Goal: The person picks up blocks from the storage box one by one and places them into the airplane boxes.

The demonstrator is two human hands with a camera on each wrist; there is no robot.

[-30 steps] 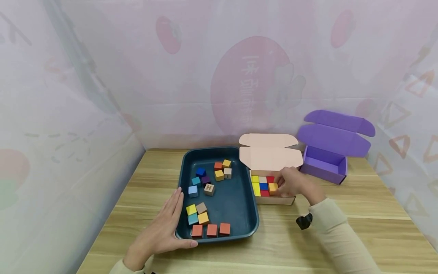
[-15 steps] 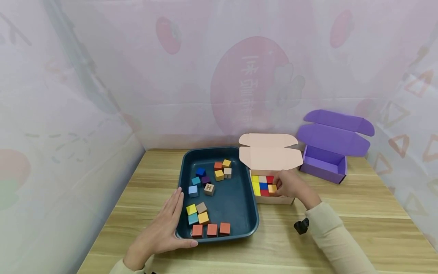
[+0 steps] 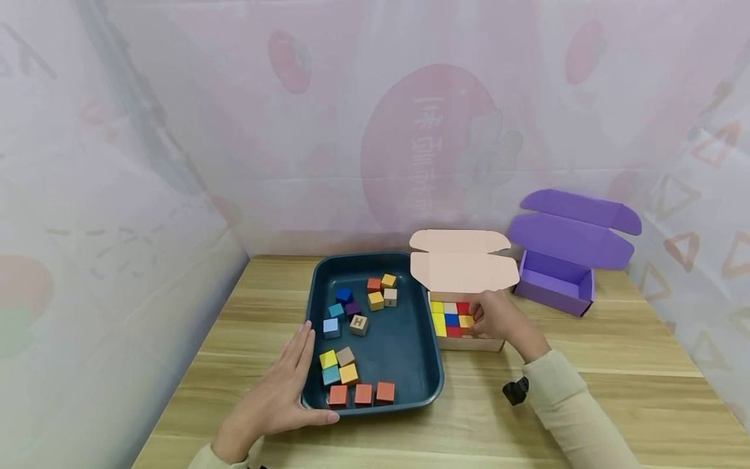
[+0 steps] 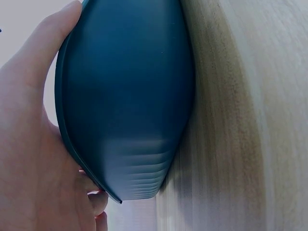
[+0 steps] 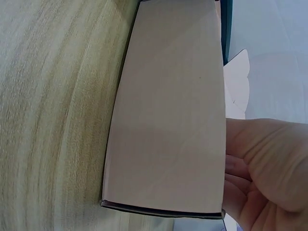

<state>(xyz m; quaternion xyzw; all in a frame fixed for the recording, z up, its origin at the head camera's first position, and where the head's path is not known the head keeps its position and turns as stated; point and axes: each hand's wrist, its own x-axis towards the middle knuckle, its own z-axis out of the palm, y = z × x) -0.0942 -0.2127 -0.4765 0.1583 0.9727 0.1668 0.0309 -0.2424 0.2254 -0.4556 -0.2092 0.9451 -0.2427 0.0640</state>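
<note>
My left hand [image 3: 275,387] lies along the left front corner of a dark teal tray [image 3: 436,365], fingers straight against its left side and thumb on the front rim. In the left wrist view that hand [image 4: 38,144] rests along the tray's rim [image 4: 60,96]. My right hand [image 3: 500,319] reaches into an open cream cardboard box [image 3: 469,343], bent fingers holding an orange block [image 3: 465,321] at its right side. Yellow, white, red and blue blocks [image 3: 452,320] sit tightly around it. The box's front wall [image 5: 163,110] hides the fingertips in the right wrist view.
Several coloured wooden blocks [image 3: 348,374] stand in loose groups inside the tray, one marked H [image 3: 359,325]. Behind the cream box rises its lid [image 3: 463,270]. An open purple box [image 3: 553,293] stands at the back right of the wooden table [image 3: 633,365].
The orange block has sunk lower among the other blocks in the cream box. My right hand has shifted slightly with it, while the left hand keeps its place on the tray.
</note>
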